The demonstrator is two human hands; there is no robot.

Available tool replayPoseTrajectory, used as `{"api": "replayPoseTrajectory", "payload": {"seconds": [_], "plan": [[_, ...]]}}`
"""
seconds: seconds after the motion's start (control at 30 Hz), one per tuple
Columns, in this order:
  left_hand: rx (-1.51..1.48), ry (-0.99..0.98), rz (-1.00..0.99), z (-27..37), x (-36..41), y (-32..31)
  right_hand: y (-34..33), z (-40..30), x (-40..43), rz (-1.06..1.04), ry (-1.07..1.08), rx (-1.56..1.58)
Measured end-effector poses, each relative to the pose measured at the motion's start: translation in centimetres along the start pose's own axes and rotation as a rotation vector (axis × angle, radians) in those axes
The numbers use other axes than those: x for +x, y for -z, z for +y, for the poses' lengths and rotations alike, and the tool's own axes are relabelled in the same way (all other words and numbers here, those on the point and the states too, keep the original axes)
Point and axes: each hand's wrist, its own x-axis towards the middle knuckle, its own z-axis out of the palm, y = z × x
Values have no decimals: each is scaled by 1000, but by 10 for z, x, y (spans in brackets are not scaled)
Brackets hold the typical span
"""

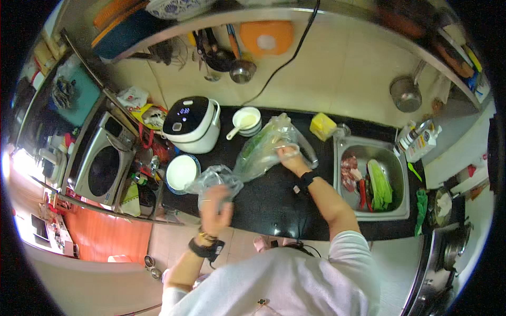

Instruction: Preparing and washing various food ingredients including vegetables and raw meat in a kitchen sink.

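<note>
My right hand (290, 156) grips a clear plastic bag of green vegetables (261, 148) that lies on the black countertop (272, 205). Blurred by motion, my left hand (216, 211) is at a second clear plastic bag (223, 177) near the counter's front edge; whether its fingers hold the film cannot be made out. Just left of that bag stands a white bowl (182, 172) with a blue rim beneath it. Behind the vegetables are stacked bowls (247, 118) with a white ladle or spoon on top. A yellow package (323, 127) sits to their right.
A white rice cooker (192, 124) stands at the back left. The steel sink (336, 177) on the right contains raw meat (350, 173), red chillies (362, 193) and a leafy green vegetable (379, 185). Bottles (423, 144) stand behind it. Pans and utensils hang on the wall beneath a shelf.
</note>
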Motion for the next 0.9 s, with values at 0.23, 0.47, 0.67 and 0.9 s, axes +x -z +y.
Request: {"api": "replayPoseTrajectory", "payload": {"seconds": [0.23, 0.47, 0.67, 0.9], "plan": [[-78, -52, -707, 36, 35, -118, 35, -50, -134, -541, 62, -146], [726, -306, -816, 3, 36, -143, 60, -17, -181, -227, -417, -176], [393, -744, -522, 43, 19, -156, 100, -20, -172, 131, -523, -162], [-265, -954, -494, 82, 15, -155, 124, -39, -200, -389, -214, -609]]}}
